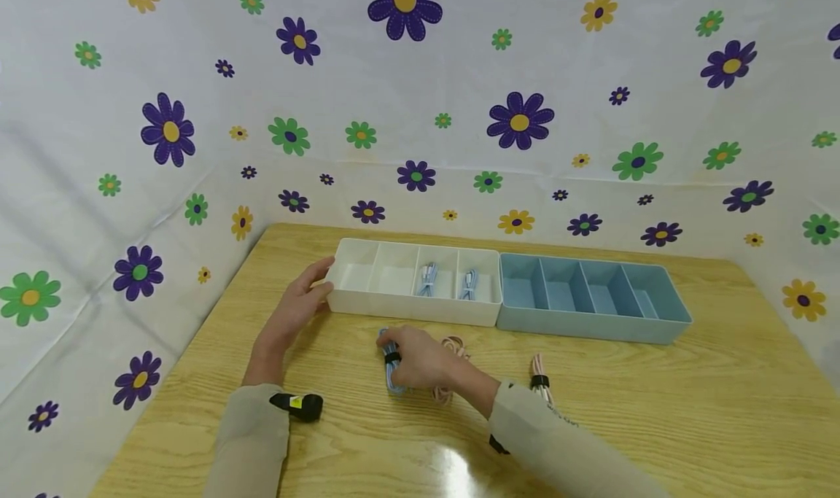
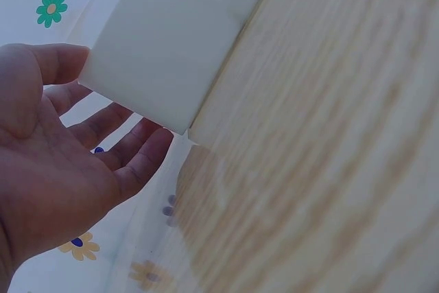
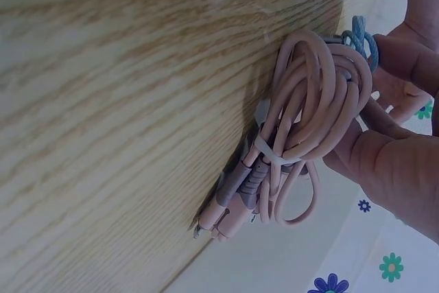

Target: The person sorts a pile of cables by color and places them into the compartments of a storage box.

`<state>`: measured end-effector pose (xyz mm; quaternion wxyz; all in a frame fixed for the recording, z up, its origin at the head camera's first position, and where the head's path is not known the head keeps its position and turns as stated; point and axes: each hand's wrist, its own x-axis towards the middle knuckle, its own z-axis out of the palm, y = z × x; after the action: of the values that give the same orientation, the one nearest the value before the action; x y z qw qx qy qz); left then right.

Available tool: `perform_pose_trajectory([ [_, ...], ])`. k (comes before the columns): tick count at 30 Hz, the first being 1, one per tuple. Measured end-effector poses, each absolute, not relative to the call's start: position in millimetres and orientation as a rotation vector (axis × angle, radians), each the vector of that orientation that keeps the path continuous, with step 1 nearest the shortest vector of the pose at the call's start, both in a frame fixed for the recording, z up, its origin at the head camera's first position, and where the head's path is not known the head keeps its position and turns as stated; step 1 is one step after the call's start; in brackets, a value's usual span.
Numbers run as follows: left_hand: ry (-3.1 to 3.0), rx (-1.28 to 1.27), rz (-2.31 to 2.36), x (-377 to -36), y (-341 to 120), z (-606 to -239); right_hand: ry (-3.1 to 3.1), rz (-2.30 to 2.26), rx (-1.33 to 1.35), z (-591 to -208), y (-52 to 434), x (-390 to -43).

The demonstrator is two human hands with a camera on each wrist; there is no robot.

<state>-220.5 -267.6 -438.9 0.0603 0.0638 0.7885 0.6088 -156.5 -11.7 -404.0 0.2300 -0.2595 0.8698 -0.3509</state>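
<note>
Flowery white cloth (image 1: 590, 60) hangs behind a wood-grain table (image 1: 722, 410) on my feed. Looks to me like we're at the grab: the right hand (image 1: 418, 359) has its fingers curled round a blue cable bundle (image 1: 391, 372) with a black strap (image 1: 391, 357), out on the table in front of the white organizer box (image 1: 412, 308). Can't tell how firm that hold is. Left hand (image 1: 298, 301) is loose, just touching the white box's left end, not clamping anything.

I'd say the next move calls for a clean lift without snagging the loopy pink cable bundle (image 3: 309, 101) right beside that hand; can't tell if they're touching.

Headcount: three blue bundles, one in hand plus one each in the white box's third (image 1: 427, 279) and fourth compartments from the left. Two pink ones, the second (image 1: 537, 365) off to the right, black-banded. Two boxes, white and blue (image 1: 590, 324), four compartments apiece, blue one bare.
</note>
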Motion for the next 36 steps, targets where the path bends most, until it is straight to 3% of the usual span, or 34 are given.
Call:
perform_pose_trajectory([
  [23, 2.379, 0.211, 1.856, -219.7, -268.1, -437.1, 2.423, -1.082, -0.822, -406.6, -12.6, -157.9],
  [36, 2.379, 0.203, 1.861, -218.9, -267.4, -436.8, 2.344, -1.185, -0.731, -403.5, -7.1, -154.7],
])
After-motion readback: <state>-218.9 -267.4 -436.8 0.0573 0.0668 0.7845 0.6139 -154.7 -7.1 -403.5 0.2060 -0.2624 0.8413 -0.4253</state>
